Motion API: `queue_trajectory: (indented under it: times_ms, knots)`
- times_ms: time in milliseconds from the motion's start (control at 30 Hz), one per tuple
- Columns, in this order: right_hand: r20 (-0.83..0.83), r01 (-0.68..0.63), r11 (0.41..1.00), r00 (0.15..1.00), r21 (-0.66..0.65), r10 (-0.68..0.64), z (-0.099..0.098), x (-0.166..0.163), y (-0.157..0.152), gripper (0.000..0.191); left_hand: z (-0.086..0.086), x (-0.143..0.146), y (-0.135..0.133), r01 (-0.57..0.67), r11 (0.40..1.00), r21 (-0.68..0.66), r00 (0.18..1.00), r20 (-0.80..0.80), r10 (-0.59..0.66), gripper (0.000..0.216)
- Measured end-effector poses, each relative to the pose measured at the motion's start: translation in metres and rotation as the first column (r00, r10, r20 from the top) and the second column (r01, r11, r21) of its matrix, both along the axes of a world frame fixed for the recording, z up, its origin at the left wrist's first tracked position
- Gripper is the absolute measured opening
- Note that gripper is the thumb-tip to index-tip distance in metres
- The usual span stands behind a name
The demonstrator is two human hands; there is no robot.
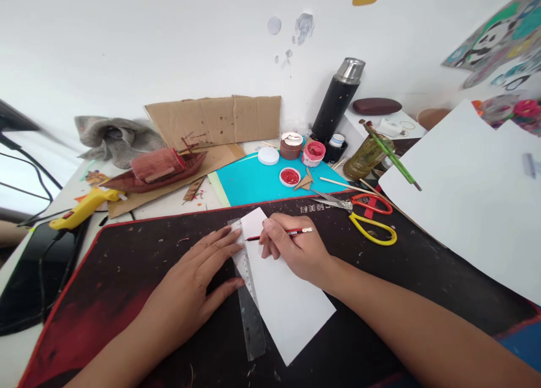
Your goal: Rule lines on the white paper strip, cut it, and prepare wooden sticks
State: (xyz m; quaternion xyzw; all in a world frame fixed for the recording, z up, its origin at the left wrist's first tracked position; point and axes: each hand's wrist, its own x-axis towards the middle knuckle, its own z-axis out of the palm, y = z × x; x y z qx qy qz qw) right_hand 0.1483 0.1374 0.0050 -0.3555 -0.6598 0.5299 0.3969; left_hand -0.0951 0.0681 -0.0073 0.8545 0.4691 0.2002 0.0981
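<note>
A piece of white paper [291, 303] lies slanted on the dark mat, with a clear plastic ruler [252, 326] along its left edge. My left hand [200, 272] rests flat with fingers stretched, its fingertips pressing on the ruler. In my right hand [291, 244] is a red and black pencil [301, 230] with a white eraser end. The pencil's dark tip points left and meets the paper near the ruler's edge; whether a line is drawn there I cannot tell.
Scissors [350, 204] lie right of my right hand. Behind are paint pots [313, 154], a blue sheet [249, 176], a black thermos [338, 97] and a jar with brushes [367, 157]. A model boat [156, 173] and yellow glue gun [84, 207] stand left; large white sheets [460, 190] lie right.
</note>
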Motion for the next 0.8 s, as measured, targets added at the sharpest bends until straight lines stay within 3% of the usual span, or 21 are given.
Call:
queue_trajectory:
  times_ms: [800]
  knots:
    - [-0.008,-0.015,1.0,1.0,-0.013,0.015,0.0009,0.0006,-0.0013,0.056,0.0015,-0.0009,0.0003,-0.003,1.0,-0.003,1.0,0.004,0.003,0.047]
